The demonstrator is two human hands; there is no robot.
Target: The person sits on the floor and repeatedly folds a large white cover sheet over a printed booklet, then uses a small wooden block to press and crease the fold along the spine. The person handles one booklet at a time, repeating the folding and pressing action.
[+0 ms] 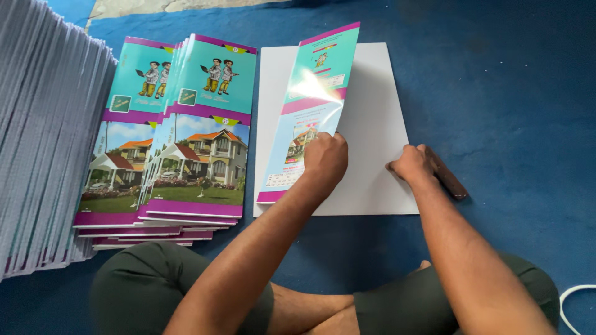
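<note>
left hand (pixel 324 158) pinches the folded glossy cover (pixel 308 111) at frame centre, over the white sheet (pixel 372 124). right hand (pixel 410 164) is closed around a dark wooden stick (pixel 446 175). cover likely light, flexible, slippery; grip near the crease edge.

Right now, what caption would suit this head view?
Left hand folds a glossy cover over a white sheet; right hand holds a brown stick.

Folded cover (pixel 313 105): teal above, sky-blue below, magenta bands, glossy glare. White sheet (pixel 372 124) plain. Stacked covers (pixel 198 136): teal tops with 2 cartoon figures, purple bands, house pictures with orange roofs, green lawn. Floor mat (pixel 509 93) deep blue. Stick (pixel 448 175) dark brown.
</note>
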